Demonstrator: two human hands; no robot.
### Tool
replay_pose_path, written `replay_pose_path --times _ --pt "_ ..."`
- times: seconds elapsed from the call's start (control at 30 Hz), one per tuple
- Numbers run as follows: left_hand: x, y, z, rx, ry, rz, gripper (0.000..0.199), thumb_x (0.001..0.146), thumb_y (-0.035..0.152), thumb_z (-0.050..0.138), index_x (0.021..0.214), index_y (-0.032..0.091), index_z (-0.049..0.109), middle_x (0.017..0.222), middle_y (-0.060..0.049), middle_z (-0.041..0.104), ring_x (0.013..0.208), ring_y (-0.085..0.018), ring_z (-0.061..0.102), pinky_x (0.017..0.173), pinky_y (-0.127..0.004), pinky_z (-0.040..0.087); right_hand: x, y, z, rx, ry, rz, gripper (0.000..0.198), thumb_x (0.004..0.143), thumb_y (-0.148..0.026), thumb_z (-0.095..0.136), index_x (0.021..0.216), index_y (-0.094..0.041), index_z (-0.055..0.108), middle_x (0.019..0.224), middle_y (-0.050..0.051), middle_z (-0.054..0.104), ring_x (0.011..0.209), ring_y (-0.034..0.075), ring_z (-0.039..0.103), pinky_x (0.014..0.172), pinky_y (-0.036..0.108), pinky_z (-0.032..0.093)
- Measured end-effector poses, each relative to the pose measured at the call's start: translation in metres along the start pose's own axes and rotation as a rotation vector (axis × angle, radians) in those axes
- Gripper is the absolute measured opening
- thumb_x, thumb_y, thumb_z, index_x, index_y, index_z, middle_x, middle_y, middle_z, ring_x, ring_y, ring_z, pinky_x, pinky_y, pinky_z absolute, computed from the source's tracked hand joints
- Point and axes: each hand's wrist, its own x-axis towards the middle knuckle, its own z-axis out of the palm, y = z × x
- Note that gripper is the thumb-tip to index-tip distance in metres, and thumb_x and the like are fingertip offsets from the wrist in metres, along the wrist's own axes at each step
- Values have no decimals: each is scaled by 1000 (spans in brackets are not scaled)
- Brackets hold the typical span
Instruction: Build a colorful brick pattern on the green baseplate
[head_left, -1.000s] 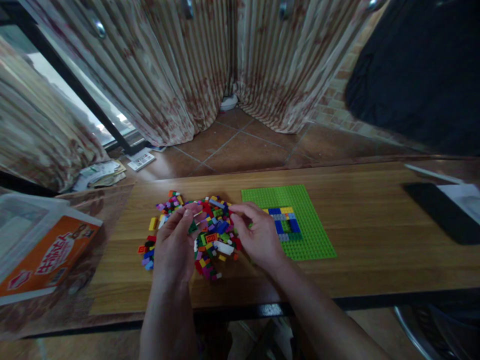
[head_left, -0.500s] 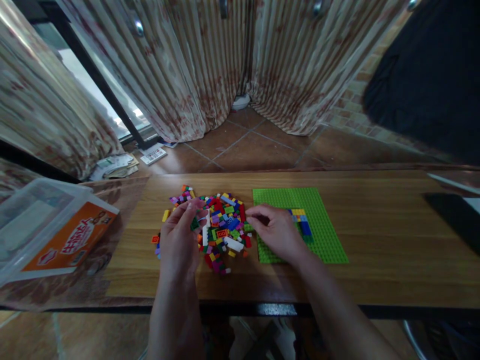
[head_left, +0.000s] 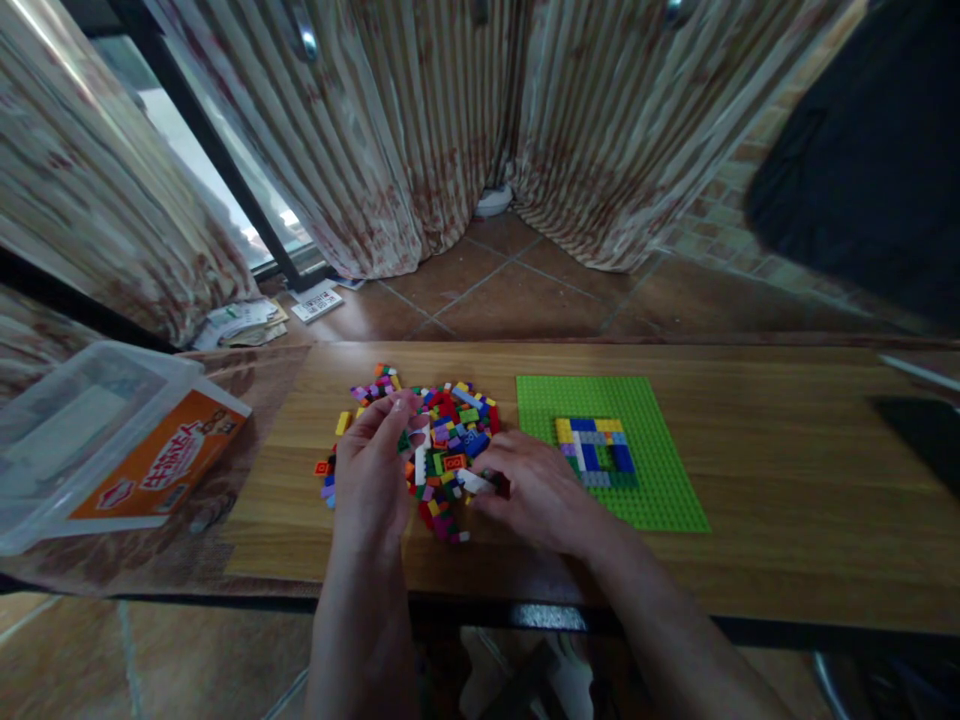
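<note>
My left hand (head_left: 375, 465) hovers at the left side of a loose pile of toy building bricks (head_left: 442, 435), its thumb and forefinger pinched together. What sits in that pinch is too small to make out; a dark green brick shows beside the fingers. At the pile's right edge, my right hand (head_left: 529, 485) closes its thumb and fingers round the end of a long white brick (head_left: 472, 482). Beyond the right hand lies a green baseplate (head_left: 667, 490), bearing a low square of blue, yellow, grey and white bricks (head_left: 598, 452) with a green gap inside.
A clear plastic box (head_left: 97, 390) with an orange label stands at the table's left end. A dark flat object (head_left: 919, 435) lies at the right end of the wooden table (head_left: 780, 480). Curtains (head_left: 450, 130) hang beyond the tiled floor.
My right hand has moved down and left, off the baseplate to the white brick, uncovering the brick square. The left hand keeps its pinch over the pile. The view has shifted slightly.
</note>
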Motion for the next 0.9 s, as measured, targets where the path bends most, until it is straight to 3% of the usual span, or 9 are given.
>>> replay_pose_path --times 0.4,0.6,0.9 --pt "2 1 0 -3 31 24 28 60 30 81 80 16 69 82 -2 69 71 -12 62 64 -22 44 0 -2 1 -8 -27 -4 8 87 -18 65 80 -20 61 85 2 62 86 18 51 78 32 38" --pt "1 2 2 -43 63 33 26 58 27 81 77 16 69 80 0 69 66 -9 60 60 -20 44 2 1 4 43 51 52 9 92 -23 59 83 -20 59 86 3 62 86 18 54 78 31 40" --pt "-1 5 2 -41 85 27 28 56 29 84 76 16 69 78 0 68 62 -7 57 59 -19 44 7 12 3 92 299 263 16 95 -25 50 93 -20 65 93 4 71 88 18 63 81 31 44"
